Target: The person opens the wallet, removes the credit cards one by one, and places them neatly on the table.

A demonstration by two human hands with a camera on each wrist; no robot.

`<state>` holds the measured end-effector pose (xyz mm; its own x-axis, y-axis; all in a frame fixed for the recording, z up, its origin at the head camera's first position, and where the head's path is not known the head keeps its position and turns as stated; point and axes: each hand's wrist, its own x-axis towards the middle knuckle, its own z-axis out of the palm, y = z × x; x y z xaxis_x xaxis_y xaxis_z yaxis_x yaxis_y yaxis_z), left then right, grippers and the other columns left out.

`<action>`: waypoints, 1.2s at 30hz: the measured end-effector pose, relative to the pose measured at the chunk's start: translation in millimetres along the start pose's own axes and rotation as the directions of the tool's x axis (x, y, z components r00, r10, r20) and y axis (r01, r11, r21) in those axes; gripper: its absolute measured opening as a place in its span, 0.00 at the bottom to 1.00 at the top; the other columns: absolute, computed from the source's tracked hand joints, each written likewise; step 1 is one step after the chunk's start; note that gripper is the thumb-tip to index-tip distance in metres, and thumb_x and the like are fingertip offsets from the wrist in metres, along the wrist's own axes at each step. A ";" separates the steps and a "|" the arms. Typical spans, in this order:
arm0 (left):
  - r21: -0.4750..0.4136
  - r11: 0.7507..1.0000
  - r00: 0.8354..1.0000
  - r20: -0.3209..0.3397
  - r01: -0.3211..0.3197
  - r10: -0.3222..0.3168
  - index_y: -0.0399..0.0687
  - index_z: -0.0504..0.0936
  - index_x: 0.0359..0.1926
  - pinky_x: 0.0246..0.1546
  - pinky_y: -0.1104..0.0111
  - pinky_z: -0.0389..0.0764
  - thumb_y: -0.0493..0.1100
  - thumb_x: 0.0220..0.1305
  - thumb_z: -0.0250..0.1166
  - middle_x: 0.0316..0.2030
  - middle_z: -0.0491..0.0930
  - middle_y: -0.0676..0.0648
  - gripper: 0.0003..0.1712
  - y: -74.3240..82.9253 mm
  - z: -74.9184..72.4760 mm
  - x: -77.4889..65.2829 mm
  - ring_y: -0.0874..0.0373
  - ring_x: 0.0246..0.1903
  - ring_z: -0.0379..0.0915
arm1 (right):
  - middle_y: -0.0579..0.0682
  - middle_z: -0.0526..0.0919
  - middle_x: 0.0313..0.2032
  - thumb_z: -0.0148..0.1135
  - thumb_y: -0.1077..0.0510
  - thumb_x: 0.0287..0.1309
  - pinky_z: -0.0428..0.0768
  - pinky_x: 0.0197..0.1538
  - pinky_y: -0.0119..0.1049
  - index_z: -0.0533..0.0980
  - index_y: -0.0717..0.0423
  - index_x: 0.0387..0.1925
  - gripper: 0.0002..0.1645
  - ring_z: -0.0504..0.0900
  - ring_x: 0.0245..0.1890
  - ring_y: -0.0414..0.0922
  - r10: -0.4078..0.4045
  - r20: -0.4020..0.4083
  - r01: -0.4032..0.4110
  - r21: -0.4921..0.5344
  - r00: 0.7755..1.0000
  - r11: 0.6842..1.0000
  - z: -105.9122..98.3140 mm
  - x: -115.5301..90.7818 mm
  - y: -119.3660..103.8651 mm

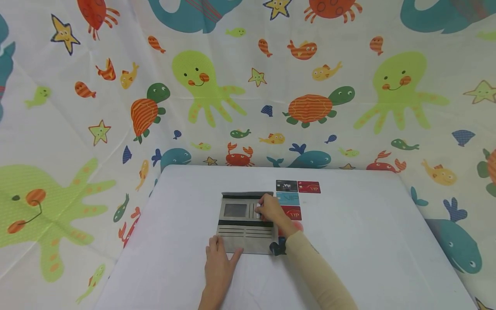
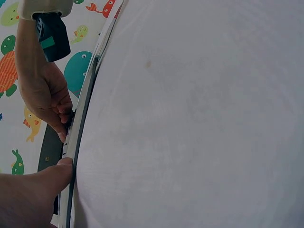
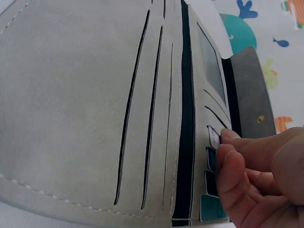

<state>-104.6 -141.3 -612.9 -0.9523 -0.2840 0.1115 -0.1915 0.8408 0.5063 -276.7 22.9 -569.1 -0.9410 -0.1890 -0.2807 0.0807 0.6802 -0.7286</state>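
Note:
A grey wallet (image 1: 245,244) lies unfolded on the white table, its rows of slots and a clear window facing up. My right hand (image 1: 270,209) is over the upper right slots, pinching a white card (image 3: 214,137) between thumb and fingertips; most of that card is hidden in its slot. Below it in the right wrist view, the edges of a blue card (image 3: 211,158), a black card (image 3: 211,183) and a green card (image 3: 212,207) show. My left hand (image 1: 220,265) rests at the wallet's lower left corner, fingers extended, thumb against the near edge.
Right of the wallet lie a black Vip card (image 1: 286,186), a red VIP card (image 1: 309,187), a light blue card (image 1: 288,198) and another red card (image 1: 291,212). A pinkish-red item (image 1: 297,225) shows partly beside the right wrist. Behind the table (image 1: 360,224) hangs a sea-animal cloth (image 1: 279,150).

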 end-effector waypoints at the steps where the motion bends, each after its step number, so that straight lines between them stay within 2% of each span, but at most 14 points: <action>1: -0.002 1.000 1.000 -0.001 0.000 0.000 0.27 0.69 0.66 0.49 0.53 0.84 0.64 0.57 0.72 0.62 0.66 0.35 0.52 -0.1 -0.1 0.0 0.40 0.58 0.71 | 0.52 0.81 0.29 0.69 0.60 0.60 0.81 0.25 0.30 0.75 0.62 0.48 0.17 0.81 0.20 0.43 0.003 -0.003 -0.003 -0.008 1.000 1.000 0.1 -0.1 -1.1; 8: -0.004 1.000 1.000 -0.002 0.006 -0.006 0.27 0.69 0.66 0.50 0.51 0.84 0.64 0.57 0.72 0.63 0.66 0.35 0.52 -0.1 -0.8 0.1 0.38 0.59 0.71 | 0.52 0.81 0.30 0.71 0.59 0.60 0.83 0.36 0.34 0.77 0.64 0.48 0.18 0.81 0.22 0.41 -0.010 -0.034 0.006 -0.115 0.999 0.993 0.6 -1.7 -9.4; 11: 0.003 1.000 1.000 0.007 0.015 -0.015 0.27 0.69 0.66 0.51 0.52 0.84 0.64 0.57 0.72 0.63 0.66 0.34 0.52 -0.3 0.1 0.1 0.38 0.60 0.71 | 0.51 0.82 0.27 0.71 0.59 0.59 0.82 0.35 0.34 0.79 0.65 0.47 0.17 0.81 0.20 0.41 -0.004 -0.033 0.000 -0.137 0.999 0.991 0.8 -1.2 -11.1; 15: 0.012 1.000 0.999 0.017 0.028 -0.028 0.27 0.68 0.66 0.52 0.50 0.83 0.65 0.57 0.72 0.63 0.66 0.34 0.53 -0.9 1.1 0.0 0.35 0.62 0.70 | 0.51 0.82 0.24 0.70 0.59 0.60 0.80 0.31 0.32 0.81 0.65 0.46 0.16 0.82 0.19 0.42 0.009 -0.022 -0.011 -0.121 1.000 0.993 0.4 -0.2 -11.3; 19: 0.013 1.000 1.000 0.015 0.026 -0.026 0.27 0.69 0.66 0.52 0.49 0.83 0.65 0.57 0.72 0.63 0.66 0.34 0.53 -1.5 0.8 0.2 0.33 0.62 0.70 | 0.52 0.83 0.25 0.69 0.61 0.61 0.80 0.29 0.31 0.80 0.66 0.46 0.15 0.82 0.19 0.42 0.002 -0.022 -0.004 -0.106 1.000 0.994 -0.3 0.4 -10.4; 29: 0.016 0.999 0.999 0.022 0.031 -0.031 0.26 0.67 0.67 0.54 0.47 0.81 0.64 0.57 0.71 0.65 0.65 0.33 0.53 -0.5 0.4 0.5 0.31 0.64 0.68 | 0.56 0.86 0.33 0.66 0.64 0.62 0.84 0.32 0.33 0.80 0.68 0.49 0.15 0.83 0.21 0.41 -0.020 -0.060 0.018 -0.035 0.998 0.999 1.3 -2.8 -8.0; 36: 0.005 0.999 0.999 0.023 0.037 -0.038 0.28 0.67 0.68 0.55 0.46 0.81 0.65 0.57 0.71 0.65 0.65 0.33 0.53 0.3 0.9 -0.2 0.29 0.65 0.67 | 0.57 0.85 0.33 0.67 0.64 0.62 0.85 0.33 0.34 0.80 0.68 0.49 0.15 0.83 0.22 0.42 0.011 -0.075 -0.012 -0.008 0.997 1.000 0.8 -5.9 -9.0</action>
<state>-104.7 -140.5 -613.5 -0.9496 -0.3048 0.0728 -0.2282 0.8319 0.5059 -271.6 17.2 -561.4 -0.9620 -0.1279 -0.2413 0.0891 0.6883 -0.7199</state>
